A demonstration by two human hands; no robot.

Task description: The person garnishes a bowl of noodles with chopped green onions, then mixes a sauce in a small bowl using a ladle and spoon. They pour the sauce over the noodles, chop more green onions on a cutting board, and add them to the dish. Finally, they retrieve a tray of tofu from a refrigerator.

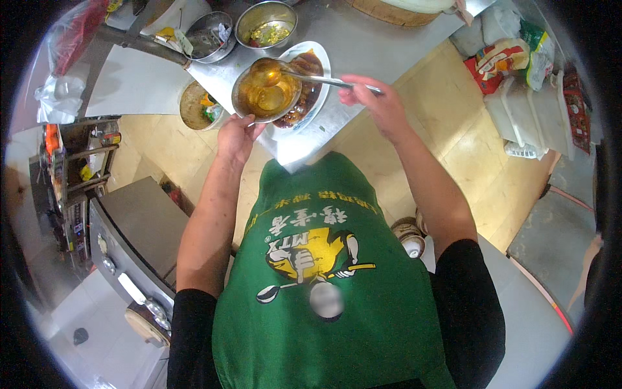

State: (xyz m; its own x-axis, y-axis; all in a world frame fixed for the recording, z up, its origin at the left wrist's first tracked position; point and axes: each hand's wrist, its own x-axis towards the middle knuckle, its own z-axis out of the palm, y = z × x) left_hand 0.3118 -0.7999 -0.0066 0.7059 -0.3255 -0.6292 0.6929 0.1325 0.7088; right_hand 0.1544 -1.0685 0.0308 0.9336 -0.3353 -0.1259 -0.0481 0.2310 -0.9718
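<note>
My left hand (237, 136) grips the rim of a metal bowl (245, 102) that has a thin layer of amber liquid in its bottom. In my right hand (367, 99) is the handle of a metal ladle (316, 79), its bowl end over the metal bowl's far side. Behind and partly under the metal bowl sits an oval white plate (320, 104). Dark brown sauced food (308, 63) lies on the plate, partly hidden by the bowl and ladle. Both stand at the corner of a steel worktable (350, 53).
A steel bowl with chopped yellow-green pieces (269, 34) and a darker steel bowl (211, 39) stand farther back. A round wooden board (403, 14) is at the back right. Below the table's left edge is a waste bin (192, 104). White plastic tubs (525, 112) stand at right.
</note>
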